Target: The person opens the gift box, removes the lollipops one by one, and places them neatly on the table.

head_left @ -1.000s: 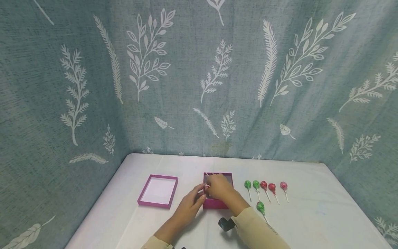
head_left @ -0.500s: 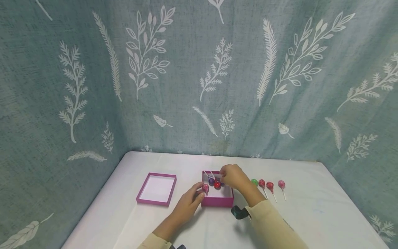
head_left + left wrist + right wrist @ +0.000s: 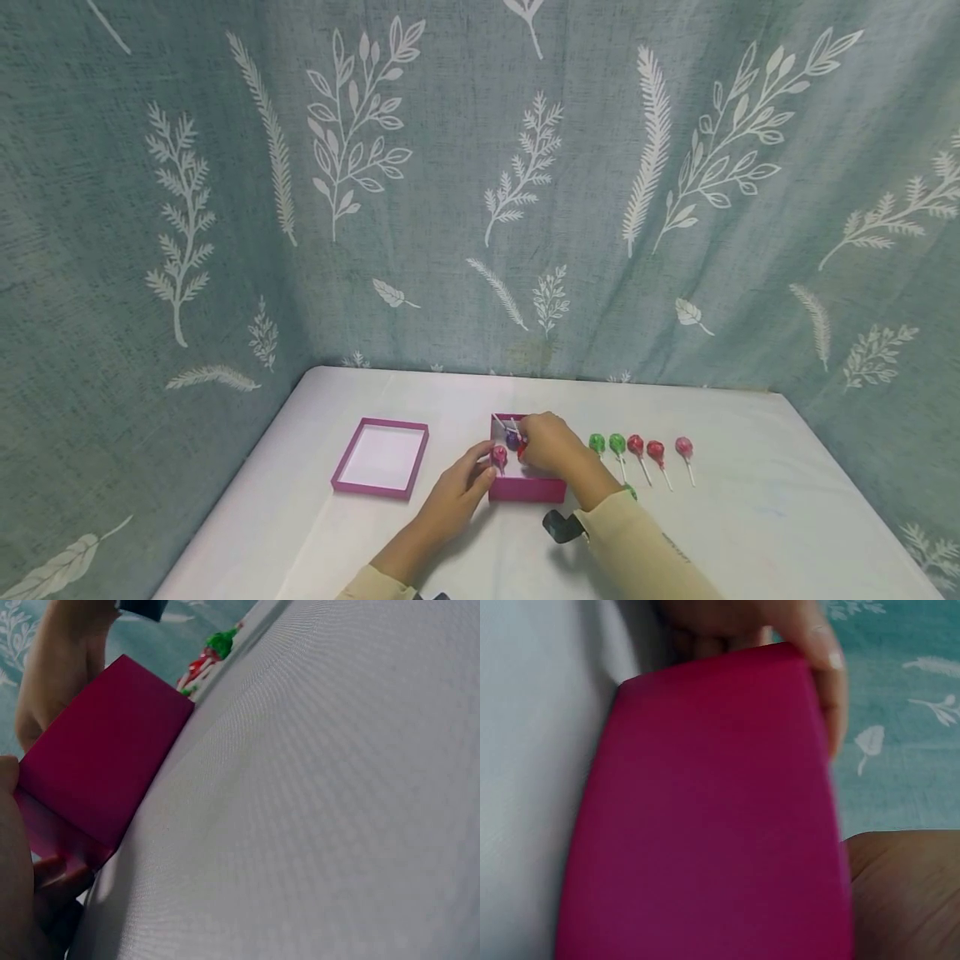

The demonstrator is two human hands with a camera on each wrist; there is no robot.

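Note:
A magenta box (image 3: 528,490) stands with its top uncovered on the white table. My left hand (image 3: 455,492) holds its left side, thumb near the front corner; the left wrist view shows fingers against the box wall (image 3: 112,742). My right hand (image 3: 551,446) reaches into the box from the right, over its right half. Beside its fingers is a red lollipop (image 3: 522,450), partly covered by the hand; the fingertips are hidden. A pink lollipop (image 3: 499,454) lies near the left wall, and a purple lollipop (image 3: 512,439) toward the back. White sticks lean on the back rim.
To the left lies the magenta-rimmed lid (image 3: 371,492). Right of the box is a row of green lollipops (image 3: 617,443), red lollipops (image 3: 656,452) and a pink lollipop (image 3: 684,447). Another green lollipop (image 3: 631,492) is mostly hidden by the right sleeve. A patterned curtain (image 3: 450,208) hangs behind.
My right hand moved from the box's left side to its back right corner, then back toward the middle over the red lollipop. The left hand has kept its place on the box.

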